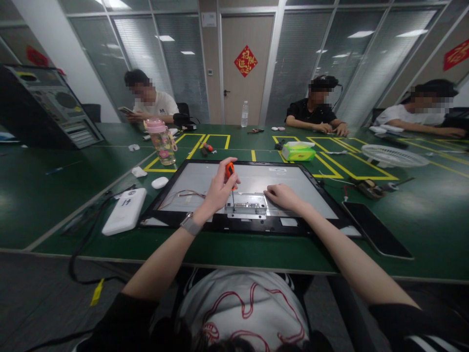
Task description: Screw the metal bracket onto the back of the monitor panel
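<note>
Pale cloth with red line-work (234, 288) fills my near edge, just below the green table (238, 256). Beyond it, I have the left hand (219, 188) closed around the orange-and-black handle of a screwdriver (229, 169), whose shaft runs down to the left part of a metal bracket (247, 213). That bracket lies on the near half of a flat display panel (315, 195). The right hand (283, 195) rests at the bracket's right end, fingers curled; I cannot tell whether they pinch its edge or merely press there.

As I judge it, good driving here wants the shaft square to the metal, steady downward force so the tip does not skip, and small turns from the fingers. I would use the right hand to steady the bracket and bear little on the panel, which I expect marks easily. Thin wires (186, 193) to the left are best clear of the shaft. I cannot make out how the tip seats.

Left of the panel, a small white case (160, 183) hides whatever it holds. Farther left, a pink-lidded drinking bottle (161, 144) stands upright, its patterned wall masking the level. Beyond the panel's far right, a green tissue pack (298, 152) shows white at its top. At the far side stands a clear bottle (244, 117), contents unclear to me.
</note>
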Available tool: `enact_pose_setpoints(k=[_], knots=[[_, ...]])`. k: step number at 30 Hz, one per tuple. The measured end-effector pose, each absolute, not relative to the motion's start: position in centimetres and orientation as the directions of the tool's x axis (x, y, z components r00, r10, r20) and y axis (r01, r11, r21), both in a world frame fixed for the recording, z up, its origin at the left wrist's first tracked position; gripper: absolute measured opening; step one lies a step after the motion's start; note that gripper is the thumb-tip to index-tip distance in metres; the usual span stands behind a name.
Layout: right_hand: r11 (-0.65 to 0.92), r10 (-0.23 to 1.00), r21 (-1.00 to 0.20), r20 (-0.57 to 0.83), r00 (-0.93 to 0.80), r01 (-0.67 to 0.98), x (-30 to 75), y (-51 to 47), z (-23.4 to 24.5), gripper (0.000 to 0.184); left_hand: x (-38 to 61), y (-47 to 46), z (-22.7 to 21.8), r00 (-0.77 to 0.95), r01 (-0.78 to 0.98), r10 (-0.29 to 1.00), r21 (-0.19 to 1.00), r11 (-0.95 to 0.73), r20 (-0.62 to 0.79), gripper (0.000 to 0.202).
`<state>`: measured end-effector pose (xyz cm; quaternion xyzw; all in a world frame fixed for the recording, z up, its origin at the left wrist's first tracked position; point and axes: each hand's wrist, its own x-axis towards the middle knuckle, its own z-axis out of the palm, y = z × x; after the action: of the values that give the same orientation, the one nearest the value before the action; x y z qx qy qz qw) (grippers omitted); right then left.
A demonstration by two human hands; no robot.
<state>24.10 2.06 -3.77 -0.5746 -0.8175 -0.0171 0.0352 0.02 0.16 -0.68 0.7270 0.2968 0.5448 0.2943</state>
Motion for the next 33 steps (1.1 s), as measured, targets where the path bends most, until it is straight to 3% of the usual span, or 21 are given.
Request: enact_pose_setpoints(k=[33], knots=[[0.349,0.934,-0.034,0.087,-0.345,0.936,24.18,2.06,-3.75,0.039,0.09,0.15,-0.75,0.24,0.119,0.75,0.748,-0.653,0.616,0.037]])
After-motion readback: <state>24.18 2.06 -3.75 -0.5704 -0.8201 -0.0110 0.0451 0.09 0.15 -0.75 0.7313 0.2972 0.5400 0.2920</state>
